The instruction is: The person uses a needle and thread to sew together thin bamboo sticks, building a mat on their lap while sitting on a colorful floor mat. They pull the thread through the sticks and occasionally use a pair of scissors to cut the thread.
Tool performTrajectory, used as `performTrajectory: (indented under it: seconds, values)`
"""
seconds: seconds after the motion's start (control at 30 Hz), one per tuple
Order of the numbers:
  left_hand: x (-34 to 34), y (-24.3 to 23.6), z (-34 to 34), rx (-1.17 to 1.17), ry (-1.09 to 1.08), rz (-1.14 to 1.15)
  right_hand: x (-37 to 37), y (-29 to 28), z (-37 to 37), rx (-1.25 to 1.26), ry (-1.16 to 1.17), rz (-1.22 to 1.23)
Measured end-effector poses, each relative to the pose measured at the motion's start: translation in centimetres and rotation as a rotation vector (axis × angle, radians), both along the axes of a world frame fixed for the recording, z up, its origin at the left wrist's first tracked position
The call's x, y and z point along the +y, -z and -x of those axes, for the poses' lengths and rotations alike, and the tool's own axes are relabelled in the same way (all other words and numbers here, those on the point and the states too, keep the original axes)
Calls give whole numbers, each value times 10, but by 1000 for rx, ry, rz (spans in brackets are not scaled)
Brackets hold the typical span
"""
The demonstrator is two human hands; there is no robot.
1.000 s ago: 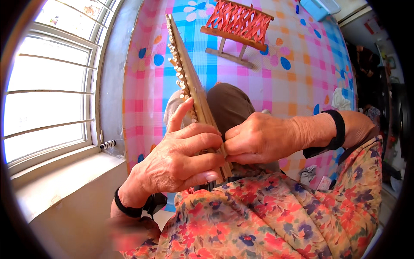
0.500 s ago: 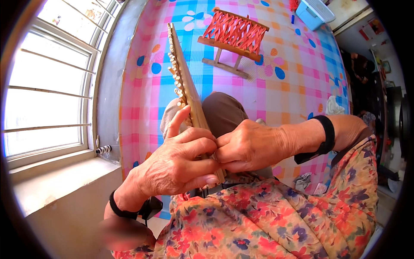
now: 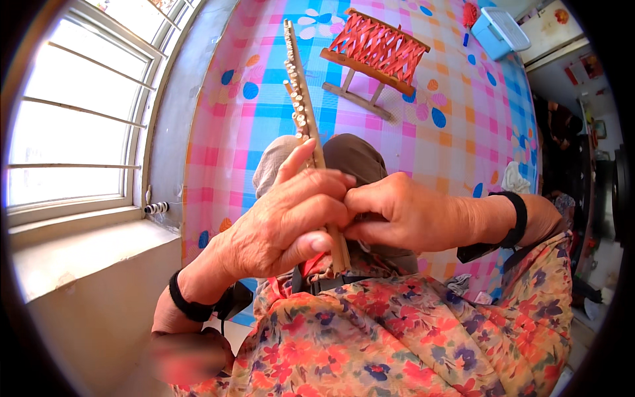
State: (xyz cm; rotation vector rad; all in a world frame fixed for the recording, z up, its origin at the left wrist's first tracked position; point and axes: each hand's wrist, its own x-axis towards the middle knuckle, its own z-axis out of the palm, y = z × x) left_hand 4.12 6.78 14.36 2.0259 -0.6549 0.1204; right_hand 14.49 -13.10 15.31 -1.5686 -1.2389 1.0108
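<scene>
A flat panel of pale, straw-coloured stalks stands nearly edge-on between my knees, its round cut ends showing along the left side. My left hand is wrapped over its near part, with the index finger stretched up along the edge and the thumb below. The near ends of the stalks come out beneath this hand, close to my waist. On the other side my right hand is closed in a pinch against the panel, touching the left fingers. Whatever lies in that pinch is hidden.
A wooden frame wound with red strips stands ahead on the checked floor sheet. Farther right is a blue lidded bin. A barred window and a sill are at left. A white cloth lies at right.
The panel has turned to show a narrower face, and its far end has shifted right in view. Both hands have moved slightly up and right with it, still together.
</scene>
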Motion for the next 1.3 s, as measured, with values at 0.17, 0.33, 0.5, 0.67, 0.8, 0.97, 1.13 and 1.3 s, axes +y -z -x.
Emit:
performTrajectory:
  seconds: [0.17, 0.33, 0.5, 0.67, 0.8, 0.97, 1.13, 1.3]
  values:
    - [5, -11, 7, -201, -352, -106, 8, -23, -7, 135, -34, 345]
    - [16, -1, 45, 130, -519, -5, 4, -3, -14, 37, -95, 135]
    - [-5, 17, 56, 207, -459, 147, 2, 1, -14, -215, -165, -40]
    - [-15, 29, 47, 219, -422, 256, 3, 1, -18, -268, -229, -32]
    - [-20, 38, 44, 195, -387, 301, 3, 3, -19, -224, -224, -18]
    - [-13, 45, 36, 124, -310, 305, 6, 2, -20, -253, -276, -24]
    - [-9, 46, 29, 61, -222, 301, 12, 8, -21, -330, -302, -171]
    - [-8, 45, 24, 33, -192, 293, 11, 14, -18, -322, -269, -225]
